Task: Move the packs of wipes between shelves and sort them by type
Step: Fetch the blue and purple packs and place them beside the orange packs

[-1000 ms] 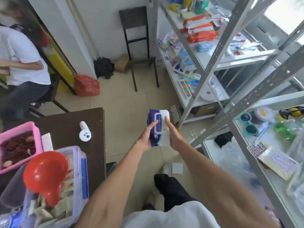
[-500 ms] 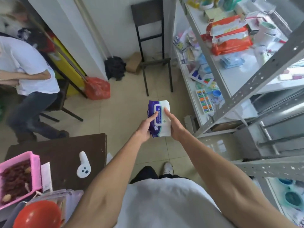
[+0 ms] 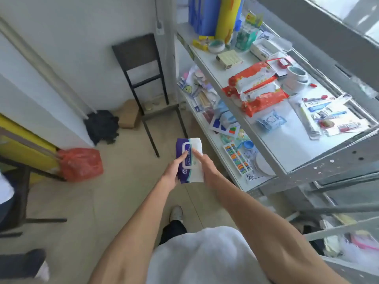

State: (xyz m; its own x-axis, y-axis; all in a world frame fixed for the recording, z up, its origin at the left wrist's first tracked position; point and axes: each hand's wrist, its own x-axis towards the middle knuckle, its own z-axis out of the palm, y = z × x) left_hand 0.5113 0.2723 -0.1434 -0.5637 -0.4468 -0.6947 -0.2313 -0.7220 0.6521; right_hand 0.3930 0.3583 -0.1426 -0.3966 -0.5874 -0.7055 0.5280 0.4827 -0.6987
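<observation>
I hold a purple-and-white pack of wipes (image 3: 189,159) out in front of me over the floor, gripped from both sides. My left hand (image 3: 174,171) clasps its purple left edge and my right hand (image 3: 206,168) its white right edge. To the right, on the upper level of a grey metal shelf (image 3: 303,152), lie red-and-white wipe packs (image 3: 256,89) stacked together, with a small blue-and-white pack (image 3: 270,120) just in front of them.
The shelf's lower level (image 3: 231,177) holds cards, a paint set and small packets. A dark chair (image 3: 143,83) stands against the wall ahead. A red bag (image 3: 81,163) and dark cloth (image 3: 102,126) lie on the floor at left. A metal upright (image 3: 336,162) crosses at right.
My view has swung up and right toward the shelf. The brown table with the pink tray has left the frame. The wipes pack stays held in both hands, now closer to the shelf.
</observation>
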